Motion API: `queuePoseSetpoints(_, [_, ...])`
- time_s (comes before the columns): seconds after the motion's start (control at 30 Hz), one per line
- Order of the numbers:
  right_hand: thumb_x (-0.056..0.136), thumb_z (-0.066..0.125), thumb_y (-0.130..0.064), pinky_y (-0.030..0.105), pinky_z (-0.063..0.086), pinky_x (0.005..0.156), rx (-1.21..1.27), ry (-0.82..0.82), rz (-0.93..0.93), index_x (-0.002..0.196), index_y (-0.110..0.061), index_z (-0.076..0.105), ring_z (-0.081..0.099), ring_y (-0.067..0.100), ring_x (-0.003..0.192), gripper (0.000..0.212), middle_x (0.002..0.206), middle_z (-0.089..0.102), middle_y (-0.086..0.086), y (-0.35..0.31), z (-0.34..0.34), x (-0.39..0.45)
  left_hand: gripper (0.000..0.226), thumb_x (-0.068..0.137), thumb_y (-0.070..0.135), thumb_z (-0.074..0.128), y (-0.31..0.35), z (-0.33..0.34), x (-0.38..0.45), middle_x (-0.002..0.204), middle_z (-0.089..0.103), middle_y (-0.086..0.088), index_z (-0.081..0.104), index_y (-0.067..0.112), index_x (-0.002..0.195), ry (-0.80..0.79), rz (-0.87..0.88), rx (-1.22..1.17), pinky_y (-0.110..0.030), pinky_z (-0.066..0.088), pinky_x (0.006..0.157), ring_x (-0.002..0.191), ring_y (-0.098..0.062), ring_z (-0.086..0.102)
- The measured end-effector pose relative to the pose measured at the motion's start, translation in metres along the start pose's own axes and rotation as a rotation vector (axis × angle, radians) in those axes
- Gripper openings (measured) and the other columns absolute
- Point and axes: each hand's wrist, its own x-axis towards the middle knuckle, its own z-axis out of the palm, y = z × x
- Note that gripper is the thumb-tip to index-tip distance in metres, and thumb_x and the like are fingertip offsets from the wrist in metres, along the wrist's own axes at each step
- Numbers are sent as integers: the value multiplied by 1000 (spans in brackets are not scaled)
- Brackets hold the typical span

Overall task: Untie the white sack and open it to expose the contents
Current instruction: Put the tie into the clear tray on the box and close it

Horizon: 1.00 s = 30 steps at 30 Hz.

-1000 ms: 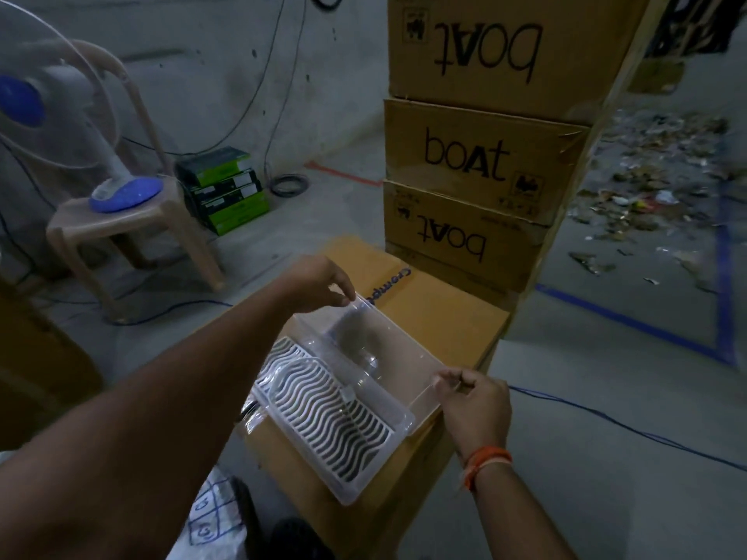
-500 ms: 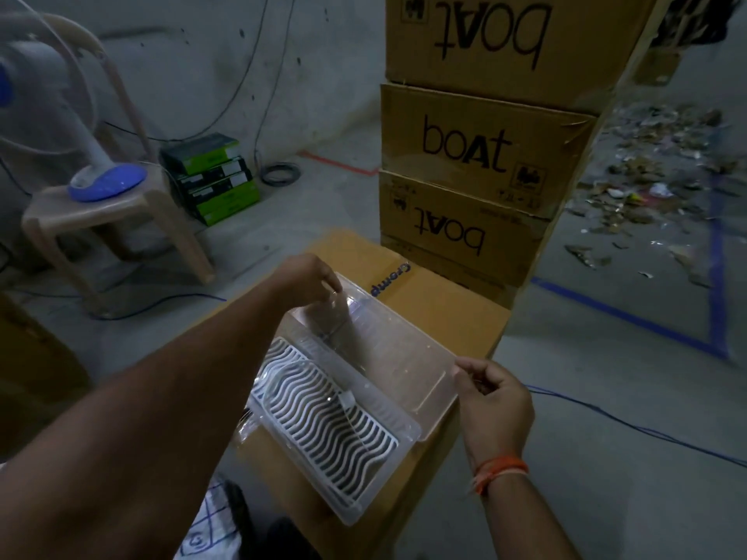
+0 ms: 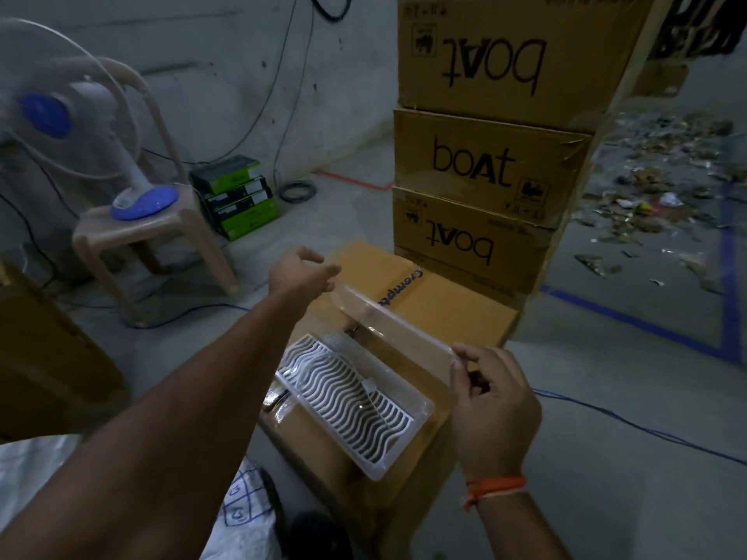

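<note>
A clear plastic clamshell pack lies on a low brown carton (image 3: 440, 313). Its lower tray (image 3: 404, 450) holds a white wavy grille (image 3: 343, 402). The clear lid (image 3: 388, 321) stands lifted, nearly on edge. My left hand (image 3: 303, 272) pinches the lid's far corner. My right hand (image 3: 493, 402) pinches the near corner between thumb and fingers; an orange thread band circles that wrist. A white woven sack (image 3: 36, 466) with blue grid marks shows only partly at the bottom left, under my left arm. Neither hand touches the sack.
Three stacked "boat" cartons (image 3: 485, 163) rise right behind the low carton. A table fan (image 3: 52, 115) stands on a beige plastic chair (image 3: 161, 232) at left, beside stacked green boxes (image 3: 234, 196). Blue cables cross the floor. Litter (image 3: 663, 187) lies at the right.
Both hands have swung the clear lid up off the tray, from lying nearly flat to standing on edge. The white grille now lies uncovered.
</note>
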Motion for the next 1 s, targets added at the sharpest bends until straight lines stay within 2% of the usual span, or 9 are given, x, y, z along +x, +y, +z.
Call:
queuePoseSetpoints(0.13, [80, 76, -4, 12, 54, 69, 118, -84, 141, 101, -20, 76, 66, 5, 78, 26, 103, 69, -6, -19, -8, -15, 15, 73, 4, 85, -11, -17, -8, 87, 78, -15, 76, 15, 74, 120, -42, 33, -40, 65, 72, 80, -31, 76])
queuePoseSetpoints(0.27, [82, 76, -15, 20, 57, 74, 415, -88, 612, 98, -28, 77, 70, 2, 84, 21, 116, 66, -5, -33, -10, -30, 22, 77, -3, 85, -21, -41, -23, 74, 70, -16, 79, -4, 99, 64, -105, -121, -21, 52, 52, 61, -22, 60])
queuePoseSetpoints(0.37, [85, 76, -10, 6, 48, 62, 442, -103, 710, 99, -19, 77, 66, -2, 85, 17, 103, 73, 0, -43, -13, -37, 26, 84, -5, 80, -26, -58, -41, 66, 68, -10, 75, -7, 109, 10, -80, -176, -13, 46, 41, 48, -11, 57])
queuePoseSetpoints(0.47, [86, 74, -2, -2, 44, 54, 413, -202, 666, 103, -9, 75, 62, -1, 78, 18, 89, 71, -3, -56, -17, -48, 24, 91, -3, 74, -32, -74, -57, 60, 69, -2, 73, -8, 114, -20, 16, -173, -12, 46, 43, 45, -6, 56])
queuePoseSetpoints(0.57, [86, 76, -13, 1, 45, 55, 130, -263, 487, 106, -19, 74, 59, 8, 73, 21, 90, 69, -1, -66, -19, -62, 20, 94, 2, 73, -39, -85, -70, 82, 70, -9, 76, -1, 114, 23, 109, -42, -12, 46, 48, 62, -16, 57])
queuePoseSetpoints(0.63, [85, 75, -26, 21, 59, 70, -64, -322, 319, 113, -27, 70, 63, 17, 88, 29, 103, 69, 1, -69, -18, -70, 18, 95, 4, 72, -46, -90, -75, 94, 73, -12, 78, 3, 112, 50, 149, 41, -16, 47, 55, 67, -13, 59])
queuePoseSetpoints(0.7, [87, 70, -37, 40, 60, 82, -192, -403, 227, 125, -29, 65, 62, 23, 100, 39, 107, 68, 4, -72, -17, -76, 20, 95, 7, 72, -55, -94, -78, 104, 74, -12, 79, 6, 114, 65, 159, 108, -24, 54, 72, 82, -17, 66])
queuePoseSetpoints(0.8, [93, 55, -49, 36, 53, 93, -342, -534, 170, 140, -33, 51, 56, 25, 109, 50, 117, 67, 6, -72, -14, -82, 22, 95, 17, 73, -70, -100, -79, 114, 74, -6, 79, 16, 116, 86, 109, 186, -37, 59, 97, 105, -22, 70])
queuePoseSetpoints(1.0, [99, 42, -52, 33, 46, 100, -473, -638, 172, 150, -37, 39, 51, 25, 118, 53, 126, 62, 7, -68, -7, -84, 21, 94, 13, 76, -85, -104, -83, 120, 76, -10, 78, 15, 114, 83, 51, 138, -43, 56, 107, 114, -26, 70])
